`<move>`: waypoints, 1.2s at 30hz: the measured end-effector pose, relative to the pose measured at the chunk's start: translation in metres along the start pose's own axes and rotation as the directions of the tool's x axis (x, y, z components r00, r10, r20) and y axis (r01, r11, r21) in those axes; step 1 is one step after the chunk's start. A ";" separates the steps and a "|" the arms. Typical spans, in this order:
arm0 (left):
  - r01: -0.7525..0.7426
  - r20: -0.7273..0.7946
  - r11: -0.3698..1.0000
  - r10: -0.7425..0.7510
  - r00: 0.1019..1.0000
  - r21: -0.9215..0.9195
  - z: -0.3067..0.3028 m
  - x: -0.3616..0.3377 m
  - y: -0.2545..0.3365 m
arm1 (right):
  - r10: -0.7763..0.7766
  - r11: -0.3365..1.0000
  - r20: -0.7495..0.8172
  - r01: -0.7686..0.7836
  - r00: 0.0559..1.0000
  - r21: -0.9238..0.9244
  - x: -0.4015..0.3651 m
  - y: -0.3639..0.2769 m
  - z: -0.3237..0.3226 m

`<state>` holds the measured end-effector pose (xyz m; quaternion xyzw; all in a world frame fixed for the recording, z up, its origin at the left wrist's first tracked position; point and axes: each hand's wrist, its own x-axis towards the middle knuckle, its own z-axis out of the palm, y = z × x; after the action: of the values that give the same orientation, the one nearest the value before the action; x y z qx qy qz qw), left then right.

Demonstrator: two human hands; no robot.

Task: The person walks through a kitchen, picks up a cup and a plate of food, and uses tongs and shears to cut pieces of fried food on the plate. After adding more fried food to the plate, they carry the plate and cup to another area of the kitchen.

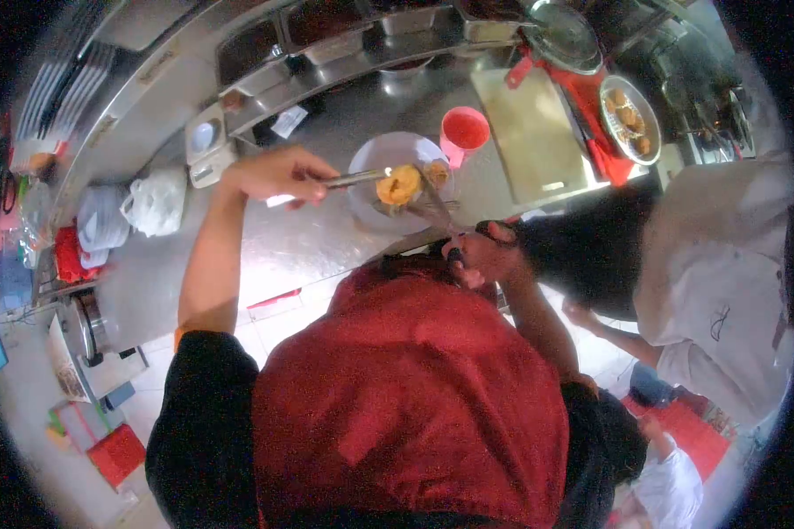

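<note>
left hand [278,176] closed round tongs [353,179], tongs pinching the yellow food piece [400,185] over the white plate [375,154], right hand [485,254] gripping scissors [437,207], blades right at the piece

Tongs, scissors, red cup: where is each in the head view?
tongs [357,179], head view, on the metal shaft.
scissors [439,210], head view, on the blades.
red cup [466,130], head view, on its red inside.

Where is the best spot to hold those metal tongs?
Probably by the handle end, coming from the left, as the left hand does. The tongs lie sideways, long and thin, and their tips pinch the yellow food over the plate.
</note>
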<state>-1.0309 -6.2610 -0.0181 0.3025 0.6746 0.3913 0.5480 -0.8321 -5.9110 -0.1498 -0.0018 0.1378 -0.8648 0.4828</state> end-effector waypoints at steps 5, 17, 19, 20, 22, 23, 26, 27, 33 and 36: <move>0.080 -0.149 0.996 -0.087 0.985 -0.050 0.010 0.008 -0.015 | -0.065 0.821 -0.274 -0.105 0.959 -0.562 -0.002 0.006 -0.014; -0.027 -0.385 0.969 -0.072 0.920 -0.246 0.040 0.017 -0.039 | -0.118 0.803 -0.273 -0.070 0.955 -0.592 -0.028 0.007 -0.067; -0.032 -0.386 0.969 -0.067 0.920 -0.244 0.044 0.014 -0.039 | -0.242 0.145 -0.332 -0.304 0.912 -0.942 -0.013 -0.019 0.023; -0.035 -0.383 0.971 -0.061 0.922 -0.238 0.046 0.013 -0.038 | -0.239 0.145 -0.334 -0.306 0.912 -0.941 -0.004 -0.020 0.037; 0.000 -0.376 0.980 -0.076 0.923 -0.199 0.049 0.012 -0.031 | -0.227 0.156 -0.340 -0.311 0.913 -0.938 0.004 -0.019 0.049; 0.035 -0.371 0.987 -0.092 0.924 -0.156 0.050 0.011 -0.028 | -0.226 0.156 -0.344 -0.314 0.911 -0.936 0.008 -0.015 0.047; 0.036 -0.362 0.988 -0.088 0.928 -0.149 0.045 0.008 -0.028 | -0.321 0.119 -0.292 -0.268 0.901 -0.956 0.019 -0.007 0.039; 0.034 -0.367 0.988 -0.088 0.926 -0.151 0.043 0.005 -0.026 | -0.319 0.172 -0.304 -0.260 0.898 -0.950 0.022 -0.006 0.043; 0.007 -0.365 0.987 -0.066 0.929 -0.162 0.037 -0.006 -0.024 | -0.255 0.325 -0.370 -0.281 0.893 -0.903 0.027 0.000 0.031; 0.044 -0.387 0.994 -0.081 0.919 -0.104 0.039 -0.006 -0.025 | -0.291 0.316 -0.349 -0.254 0.891 -0.914 0.029 -0.002 0.039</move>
<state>-0.9915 -6.2716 -0.0403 0.1710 0.7606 0.4569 0.4284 -0.8435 -5.9436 -0.1157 -0.0836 0.7252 -0.5976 0.3317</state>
